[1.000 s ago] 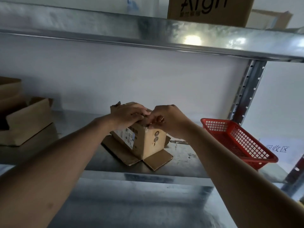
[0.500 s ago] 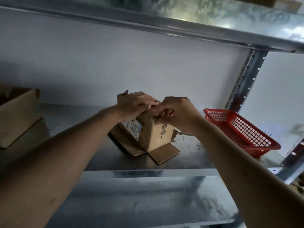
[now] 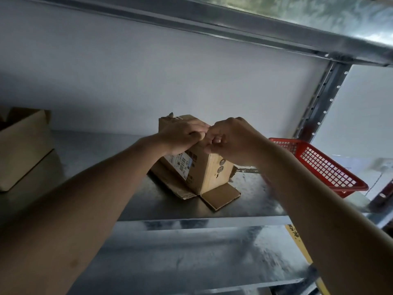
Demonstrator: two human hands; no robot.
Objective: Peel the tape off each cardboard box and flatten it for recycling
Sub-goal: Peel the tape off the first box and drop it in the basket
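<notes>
A small brown cardboard box stands on the metal shelf with its bottom flaps splayed out flat around it and a white barcode label on its left face. My left hand lies over the top left of the box, fingers curled down onto the top edge. My right hand is at the top right corner, its fingers curled and pinching at the top edge right beside my left fingertips. The tape itself is hidden under my fingers.
A red plastic mesh basket sits at the right end of the shelf, beside a perforated steel upright. An open cardboard box stands at the far left. Another metal shelf runs overhead, and a lower one lies below.
Both hands stay on top of the box in almost the same grip. The view has tilted down and shifted, so the box and basket appear slightly further right and the upper shelf's boxes have left view.
</notes>
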